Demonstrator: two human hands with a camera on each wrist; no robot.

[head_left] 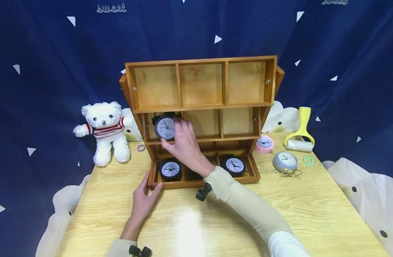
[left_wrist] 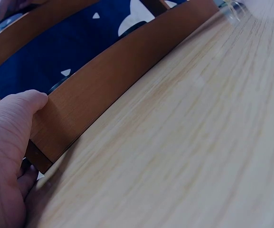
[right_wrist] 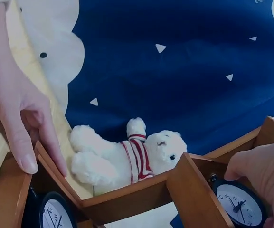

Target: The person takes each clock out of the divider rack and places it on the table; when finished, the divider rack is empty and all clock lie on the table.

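The black clock (head_left: pixel 164 127) I have centred on my feed is round and dark-cased, its pale dial printed with dark numerals and facing out. It is at the nine o'clock compartment of the middle tier of the wooden rack (head_left: pixel 201 85); I cannot tell whether its base touches the tier's floor. The right hand (head_left: pixel 185 142) pinches it, the gap no wider than the case, fingers at the dial's three o'clock and thumb near its six. The left hand (head_left: pixel 143 198) holds the rack's bottom corner at seven o'clock, thumb and fingers parted around the wood. Only the head view gives me the whole rack, with a dark clock (head_left: pixel 170 169) at either end of the bottom tray, and the pink clock (head_left: pixel 264 142) and grey clock (head_left: pixel 285 161) toward four o'clock on the table (head_left: pixel 97 200). My left wrist camera shows what that misses: the thumb (left_wrist: pixel 34 97) flat against the front board (left_wrist: pixel 94 90), fingers tucked round the side. From the right wrist I get a small stub (right_wrist: pixel 213 178) on the case beside the thumb, and the white bear (right_wrist: pixel 108 164) seen sideways.
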